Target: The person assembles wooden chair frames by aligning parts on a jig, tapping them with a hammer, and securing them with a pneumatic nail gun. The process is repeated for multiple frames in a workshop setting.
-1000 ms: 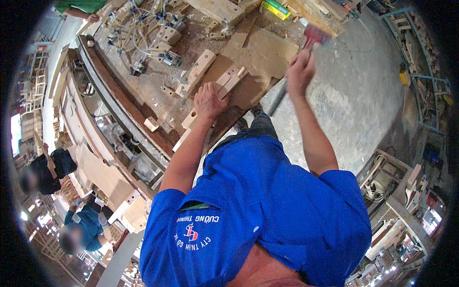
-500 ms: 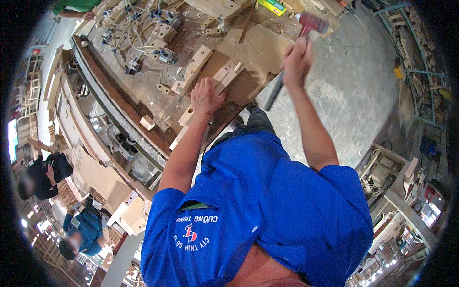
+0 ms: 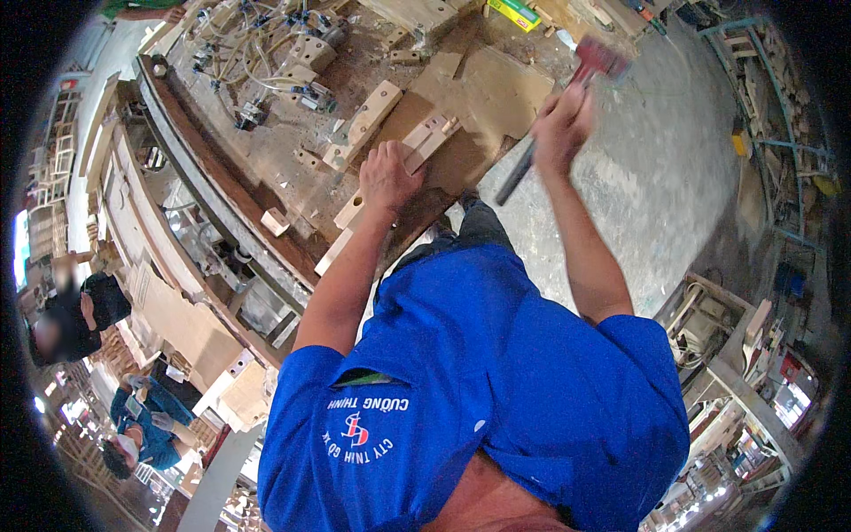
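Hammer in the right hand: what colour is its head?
The hammer's head is dull red, slightly blurred; see the head camera view.

Through my feed I can make out a tangle of thin hoses [image 3: 253,55] with metal fittings on the far part of the workbench [image 3: 232,146]. Near its far right corner I see a green-and-yellow box [image 3: 514,13]. A small wooden block [image 3: 275,221] sits by the left edge. Over to my left, one co-worker [image 3: 108,300] wears dark clothes and another [image 3: 155,446] blue, near a broad brown sheet [image 3: 182,319]. On my right, beyond the grey concrete floor [image 3: 665,177], stands a blue metal rack [image 3: 793,146] loaded with timber.
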Available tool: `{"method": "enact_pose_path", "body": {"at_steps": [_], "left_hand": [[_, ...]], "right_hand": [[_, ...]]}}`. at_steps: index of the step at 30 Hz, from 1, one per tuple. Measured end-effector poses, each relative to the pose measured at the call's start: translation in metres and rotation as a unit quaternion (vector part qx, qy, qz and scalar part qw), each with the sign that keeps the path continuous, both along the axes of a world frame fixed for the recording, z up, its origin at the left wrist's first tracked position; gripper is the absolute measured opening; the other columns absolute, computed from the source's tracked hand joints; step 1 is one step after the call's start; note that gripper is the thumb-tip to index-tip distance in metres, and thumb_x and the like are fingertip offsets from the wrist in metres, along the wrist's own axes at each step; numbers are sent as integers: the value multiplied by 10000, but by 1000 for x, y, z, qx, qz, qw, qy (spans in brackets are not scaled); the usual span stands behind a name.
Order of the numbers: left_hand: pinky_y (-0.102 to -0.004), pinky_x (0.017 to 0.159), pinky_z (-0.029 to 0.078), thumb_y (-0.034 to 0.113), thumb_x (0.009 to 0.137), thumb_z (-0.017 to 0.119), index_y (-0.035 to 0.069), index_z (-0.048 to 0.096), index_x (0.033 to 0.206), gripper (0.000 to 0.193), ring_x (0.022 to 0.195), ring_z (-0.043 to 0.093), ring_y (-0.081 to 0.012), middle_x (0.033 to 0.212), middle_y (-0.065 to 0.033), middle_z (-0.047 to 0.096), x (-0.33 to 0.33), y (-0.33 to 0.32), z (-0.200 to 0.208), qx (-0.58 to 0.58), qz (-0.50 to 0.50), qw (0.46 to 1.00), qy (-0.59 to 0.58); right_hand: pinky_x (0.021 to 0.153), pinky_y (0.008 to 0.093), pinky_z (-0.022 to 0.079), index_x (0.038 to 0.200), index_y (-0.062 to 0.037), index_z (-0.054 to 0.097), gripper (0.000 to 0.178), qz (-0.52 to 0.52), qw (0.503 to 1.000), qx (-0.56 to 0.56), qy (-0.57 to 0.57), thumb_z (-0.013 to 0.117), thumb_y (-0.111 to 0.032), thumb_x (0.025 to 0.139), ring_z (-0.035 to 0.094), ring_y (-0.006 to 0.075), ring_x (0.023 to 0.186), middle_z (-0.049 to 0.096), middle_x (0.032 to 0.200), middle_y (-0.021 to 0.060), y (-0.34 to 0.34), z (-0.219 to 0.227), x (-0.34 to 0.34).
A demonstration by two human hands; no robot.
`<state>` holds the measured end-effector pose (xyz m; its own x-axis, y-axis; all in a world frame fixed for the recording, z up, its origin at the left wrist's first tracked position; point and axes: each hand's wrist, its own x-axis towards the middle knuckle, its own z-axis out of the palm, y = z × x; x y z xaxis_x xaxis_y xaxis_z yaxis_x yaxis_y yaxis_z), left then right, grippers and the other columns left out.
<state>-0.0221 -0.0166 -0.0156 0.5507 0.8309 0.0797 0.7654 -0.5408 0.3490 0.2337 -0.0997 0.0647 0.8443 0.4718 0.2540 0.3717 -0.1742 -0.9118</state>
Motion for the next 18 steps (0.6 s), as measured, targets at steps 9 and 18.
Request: {"method": "enact_pose_path", "body": {"at_steps": [9,18], "left_hand": [[-449,860,506,436,730,839,59,576,1135,612,1048,634,-310,1067,-116,636,-3,-1,2,-33,0,999,30],[-440,852,505,479,741,832,69,592,1126,612,1034,627,-297,1066,-104,637,4,2,14,-30,-4,999,33]], "right_hand": [[822,409,586,1252,3,622,418,277,946,-163,-39,558,-361,1057,738,345,926,735,1062,224,-39,-38,-14],[625,367,503,1150,-14,598,341,183,961,-201,42,469,-324,1089,589,192,645,569,726,60,-24,-89,-37]]}}
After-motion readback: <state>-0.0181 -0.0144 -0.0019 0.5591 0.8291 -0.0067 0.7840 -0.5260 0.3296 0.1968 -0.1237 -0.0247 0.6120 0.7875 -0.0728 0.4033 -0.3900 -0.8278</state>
